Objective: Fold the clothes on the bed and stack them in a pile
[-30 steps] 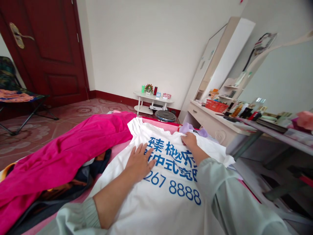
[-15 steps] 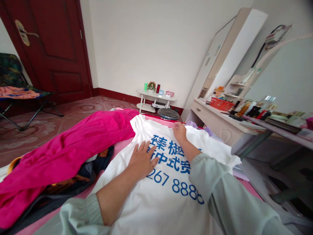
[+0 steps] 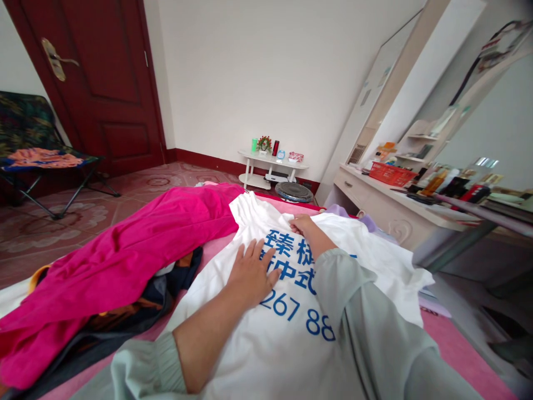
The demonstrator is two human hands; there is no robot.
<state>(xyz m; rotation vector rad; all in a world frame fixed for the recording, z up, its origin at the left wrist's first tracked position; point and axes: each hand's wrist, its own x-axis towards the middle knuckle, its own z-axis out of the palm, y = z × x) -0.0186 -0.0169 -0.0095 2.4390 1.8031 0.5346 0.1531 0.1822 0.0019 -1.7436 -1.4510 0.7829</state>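
A white T-shirt [image 3: 258,355] with blue printed characters and digits lies spread over a pink bed cover [image 3: 466,350]. My left hand [image 3: 252,272] rests flat on the left part of its print, fingers spread. At the shirt's neckline, my right hand [image 3: 303,225] has its fingers closed on the white fabric. My right sleeve covers part of the print. To the left lies a bright pink garment [image 3: 137,250], on top of dark clothing [image 3: 162,294]. Some lilac cloth [image 3: 368,223] shows beyond the shirt's neck and right side.
On the right stands a white dressing table [image 3: 375,203] with a red basket [image 3: 391,174] and several bottles. A low white stand [image 3: 272,161] is by the far wall. At left are a folding chair [image 3: 62,161] with orange cloth and a dark red door [image 3: 104,83].
My right hand has drawn the neckline slightly toward me, and the fabric is more bunched there. My left hand stays on the print. The view has shifted a little left.
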